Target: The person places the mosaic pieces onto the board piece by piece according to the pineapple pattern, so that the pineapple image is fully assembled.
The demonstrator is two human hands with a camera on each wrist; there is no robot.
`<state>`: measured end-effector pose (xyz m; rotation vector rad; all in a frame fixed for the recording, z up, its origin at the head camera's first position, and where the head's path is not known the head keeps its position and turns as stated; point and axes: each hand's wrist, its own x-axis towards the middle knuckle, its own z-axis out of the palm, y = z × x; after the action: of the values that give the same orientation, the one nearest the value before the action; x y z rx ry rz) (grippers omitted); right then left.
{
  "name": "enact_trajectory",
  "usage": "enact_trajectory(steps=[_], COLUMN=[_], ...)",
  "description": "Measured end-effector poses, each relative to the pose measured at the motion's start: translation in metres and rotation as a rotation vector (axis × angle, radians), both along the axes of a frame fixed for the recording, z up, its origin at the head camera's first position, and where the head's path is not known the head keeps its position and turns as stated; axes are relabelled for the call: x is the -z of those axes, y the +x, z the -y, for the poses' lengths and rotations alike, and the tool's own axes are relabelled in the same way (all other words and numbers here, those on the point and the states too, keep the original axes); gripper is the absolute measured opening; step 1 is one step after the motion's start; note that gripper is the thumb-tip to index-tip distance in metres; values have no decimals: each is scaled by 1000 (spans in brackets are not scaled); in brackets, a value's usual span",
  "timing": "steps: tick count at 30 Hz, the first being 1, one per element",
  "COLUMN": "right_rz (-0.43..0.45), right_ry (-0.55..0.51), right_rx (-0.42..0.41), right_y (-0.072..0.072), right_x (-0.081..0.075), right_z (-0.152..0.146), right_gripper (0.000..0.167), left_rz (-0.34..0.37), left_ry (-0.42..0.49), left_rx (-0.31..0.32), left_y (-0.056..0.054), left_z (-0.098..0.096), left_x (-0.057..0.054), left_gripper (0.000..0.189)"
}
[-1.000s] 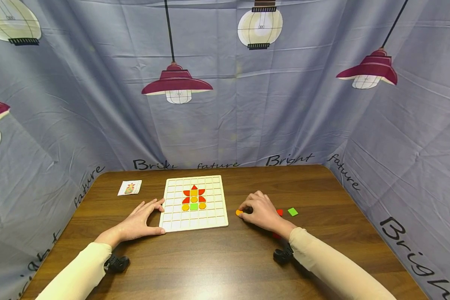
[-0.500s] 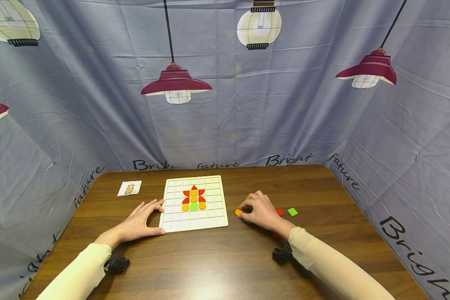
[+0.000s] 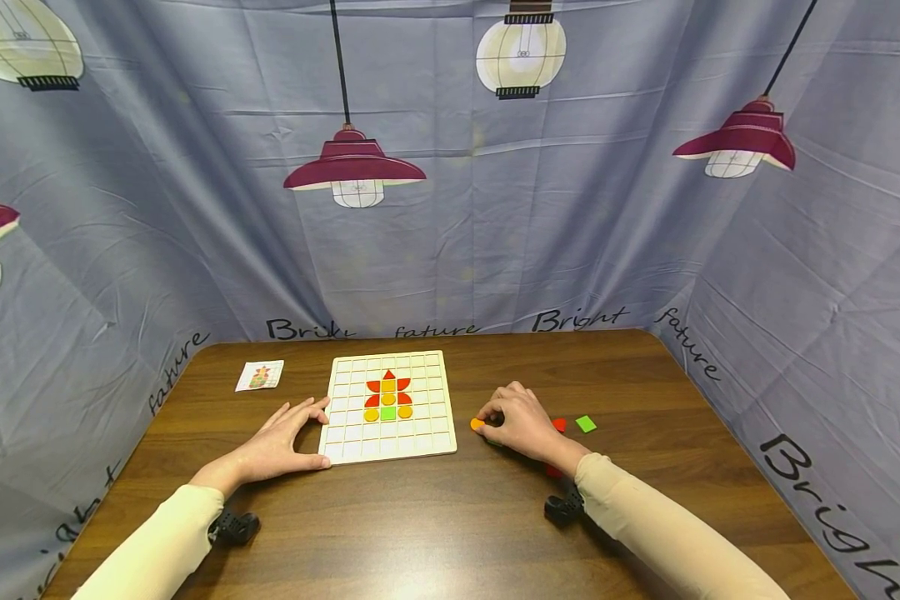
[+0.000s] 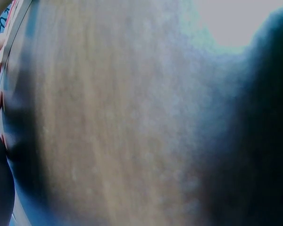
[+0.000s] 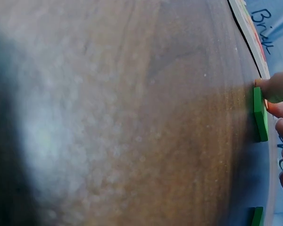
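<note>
My right hand (image 3: 521, 421) pinches an orange round tile (image 3: 477, 424) between thumb and fingertips, right of the board. In the right wrist view a green tile (image 5: 260, 115) shows right beside the thumb; the hand mostly hides it in the head view. The white gridded board (image 3: 427, 433) carries a figure of a red triangle (image 3: 388, 375), red curved tiles, yellow tiles and one green square (image 3: 387, 413). At the board's left edge rests my left hand (image 3: 270, 446), thumb at the near corner and fingers higher up, spread apart.
A small picture card (image 3: 270, 374) with a similar coloured figure lies at the back left of the wooden table (image 3: 390, 533). Behind the right hand are red tiles (image 3: 559, 425), partly hidden, and another green square (image 3: 586, 424). A printed curtain (image 3: 450, 250) encloses the table.
</note>
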<state>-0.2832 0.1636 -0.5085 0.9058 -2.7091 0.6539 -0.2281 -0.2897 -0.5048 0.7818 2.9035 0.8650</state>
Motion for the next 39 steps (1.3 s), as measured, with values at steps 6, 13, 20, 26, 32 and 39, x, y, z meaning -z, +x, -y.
enact_trajectory(steps=[6,13,20,26,32,39], right_rz=[-13,-9,-12,-44,-69,-67], right_ry=[18,6,6,18,45,76], right_rx=[-16,-34,-115,-162,-166,-170], right_y=[-1,-5,-2,2,0,-1], right_x=[-4,-14,-24,-25,-18,-12], right_z=[4,22,63,97,121,134], right_gripper=[13,12,19,18,17,16], left_rz=[-8,-2,7,3,3,6], left_ry=[10,11,2,2,1,-2], left_rx=[1,1,2,11,7,4], left_y=[1,0,-2,-2,-3,-3], left_z=[1,2,3,3,3,4], left_x=[1,2,2,1,1,2], left_gripper=[60,60,60,62,62,62])
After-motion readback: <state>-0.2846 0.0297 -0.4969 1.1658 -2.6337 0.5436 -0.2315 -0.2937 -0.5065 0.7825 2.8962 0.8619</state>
